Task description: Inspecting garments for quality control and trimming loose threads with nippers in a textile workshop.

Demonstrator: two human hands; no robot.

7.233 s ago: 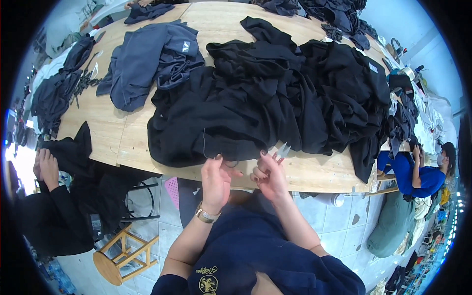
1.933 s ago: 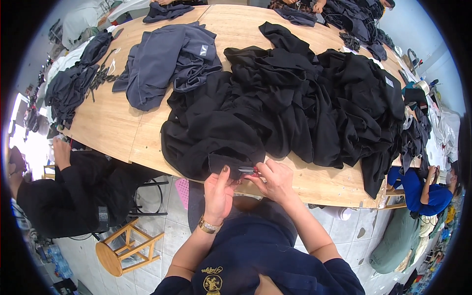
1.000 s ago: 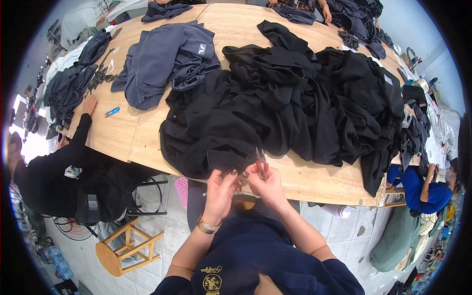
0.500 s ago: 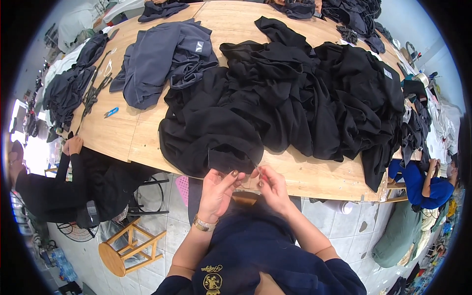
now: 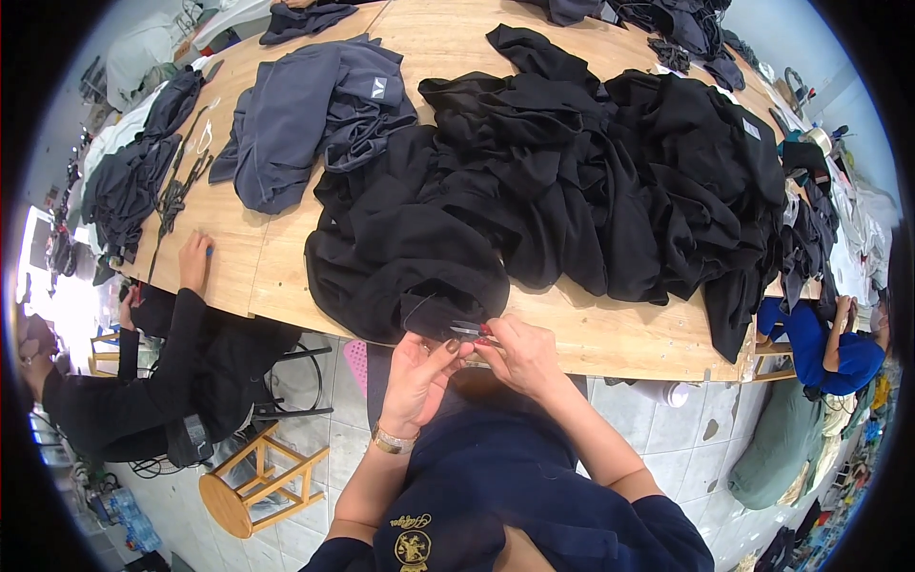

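Note:
A black garment [image 5: 400,257] is bunched at the table's near edge, its lower part hanging toward me. My left hand [image 5: 419,374] is closed, thumb and fingers pinching at the garment's near edge. In my right hand [image 5: 519,353] is a pair of small thread snips [image 5: 469,331] with red on the grip. The metal blades point left over the cloth, just above my left thumb and fingertips. Any thread between the blades is too fine to see.
More black garments [image 5: 667,181] are heaped to the right. A folded grey-blue garment [image 5: 295,124] lies at the back left. At the left, a co-worker's hand [image 5: 194,259] rests on the table [image 5: 276,276]. A wooden stool [image 5: 229,503] stands on the floor.
My right hand has turned inward, bringing the snips' blades leftward over the cloth by my left hand. The left co-worker has reached onto the table, and the blue snips no longer lie where they were.

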